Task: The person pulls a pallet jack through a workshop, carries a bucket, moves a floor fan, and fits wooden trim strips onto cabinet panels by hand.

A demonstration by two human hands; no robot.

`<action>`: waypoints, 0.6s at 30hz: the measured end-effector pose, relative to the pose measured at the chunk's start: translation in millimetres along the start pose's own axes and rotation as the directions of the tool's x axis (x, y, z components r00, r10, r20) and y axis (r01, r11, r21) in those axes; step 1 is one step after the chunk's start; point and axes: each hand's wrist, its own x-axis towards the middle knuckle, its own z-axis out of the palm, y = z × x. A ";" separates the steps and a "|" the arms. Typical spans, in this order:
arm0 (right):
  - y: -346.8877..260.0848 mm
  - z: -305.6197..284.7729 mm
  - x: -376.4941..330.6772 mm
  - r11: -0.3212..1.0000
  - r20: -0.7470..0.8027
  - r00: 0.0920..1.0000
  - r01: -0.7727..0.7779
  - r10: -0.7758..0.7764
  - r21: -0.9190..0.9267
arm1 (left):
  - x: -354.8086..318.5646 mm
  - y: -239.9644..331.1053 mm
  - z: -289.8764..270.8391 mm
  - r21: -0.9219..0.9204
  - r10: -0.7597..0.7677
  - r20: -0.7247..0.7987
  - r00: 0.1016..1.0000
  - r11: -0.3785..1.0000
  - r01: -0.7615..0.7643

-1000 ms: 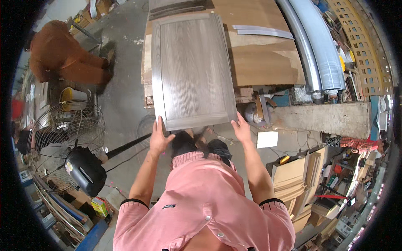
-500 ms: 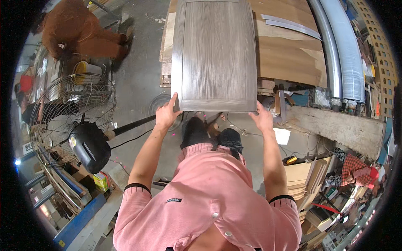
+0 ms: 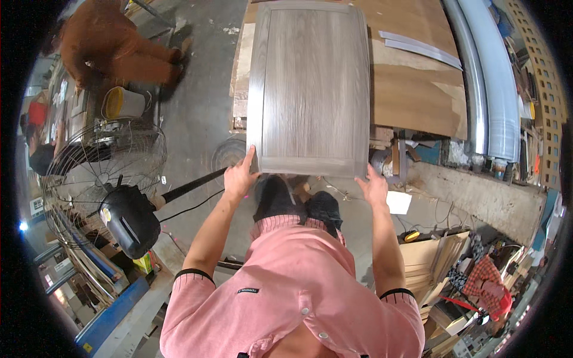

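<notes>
Here, the grey wood-grain panel [image 3: 313, 89] extends over brown cardboard [image 3: 421, 98], the left hand [image 3: 240, 178] holding its near left corner, the right hand [image 3: 374, 187] its near right; matching each grip's height (thumbs included) should keep it level.

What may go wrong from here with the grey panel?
The left hand and right hand touch only near corners of the grey panel, so it might slip or tip if one loses contact. Its near end reaches past the cardboard-covered stack toward the person's legs, so a drop may hurt them. The fan stands to the left; a wide swing might bump it.
</notes>
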 end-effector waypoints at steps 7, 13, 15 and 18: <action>-4.1 0.0 -1.1 0.974 -0.001 0.997 -0.078 0.080 -0.211 | 7.5 -9.2 -19.0 -0.208 0.075 0.116 0.990 0.977 -0.050; -1.9 6.5 -7.8 0.956 -0.034 0.999 -0.049 0.041 -0.290 | 14.6 -14.1 -34.5 -0.097 0.132 0.199 0.971 0.989 -0.115; -1.4 7.1 -7.0 0.980 -0.038 0.999 -0.044 0.038 -0.193 | 20.3 -12.3 -47.7 -0.113 0.130 0.273 0.953 0.988 -0.103; -6.9 -10.2 0.8 0.972 0.054 0.998 -0.022 0.036 -0.234 | 33.8 -15.3 -58.3 -0.232 0.104 0.262 0.960 0.972 -0.042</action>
